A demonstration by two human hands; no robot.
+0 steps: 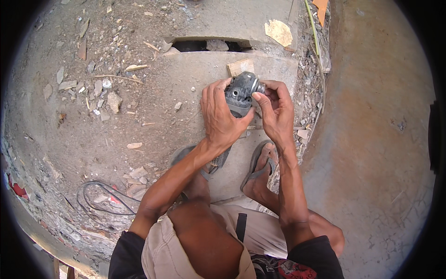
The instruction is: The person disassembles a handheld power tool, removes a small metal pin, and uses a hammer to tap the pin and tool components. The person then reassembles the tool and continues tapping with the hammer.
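Between my hands is a dark grey angle grinder (241,91), its gear head up and its body running down toward my left foot. My left hand (217,109) is wrapped round the head from the left side. The fingers of my right hand (277,108) pinch the metal spindle end (259,87), which points right. Whether a nut or flange sits in that pinch is hidden by the fingers. No disc shows on the spindle. The lower part of the grinder's body (220,160) is partly covered by my left wrist.
A small wood block (240,66) lies just beyond the grinder, before a slot (204,45) in the concrete. A black cable (100,197) loops on the ground at left. Stone and wood chips (114,102) litter the dirt. My sandalled right foot (261,167) is close below.
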